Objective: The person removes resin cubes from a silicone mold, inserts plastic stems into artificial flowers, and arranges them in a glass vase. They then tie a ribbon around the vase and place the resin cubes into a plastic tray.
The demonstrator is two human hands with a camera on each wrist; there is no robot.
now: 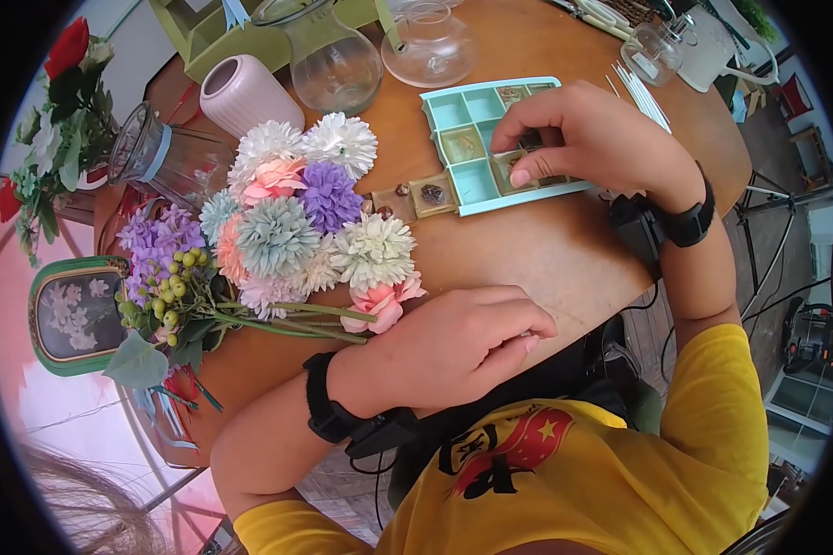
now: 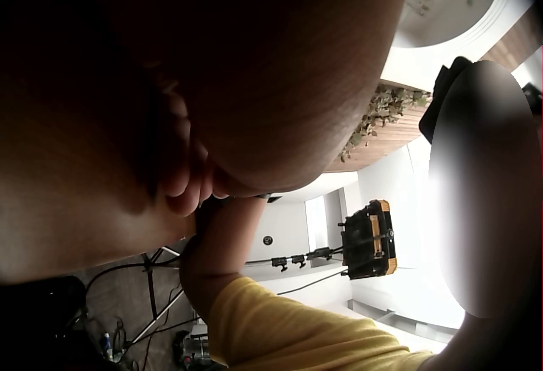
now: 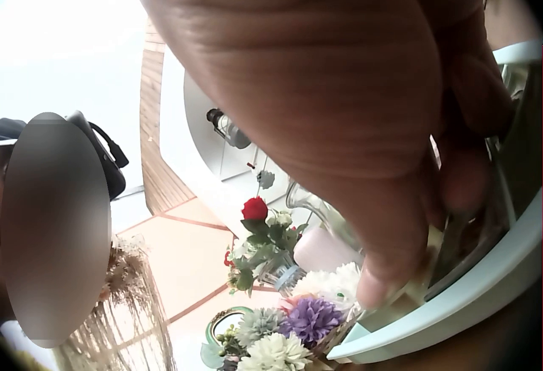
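My right hand (image 1: 594,139) reaches over a pale blue compartment tray (image 1: 477,183), thumb and forefinger bent downward and parted. Beneath the thumb lies a small clear box (image 1: 502,172) with dark bits inside; whether the fingers grip it, I cannot tell. From the right wrist, the thumb (image 3: 373,288) points down just inside the tray rim (image 3: 441,320). Another clear box (image 1: 462,143) fills a left compartment. Left of the tray, a clear box holding a dark piece (image 1: 432,195) lies on the wood. My left hand (image 1: 458,347) lies near the table's front edge, fingers loosely curled.
A heap of artificial flowers (image 1: 278,236) covers the left side, beside a framed picture (image 1: 76,314). Behind stand a pink vase (image 1: 250,92), glass vases (image 1: 335,74) and a green box (image 1: 204,42). White sticks (image 1: 643,97) and a glass bottle (image 1: 657,54) stand back right.
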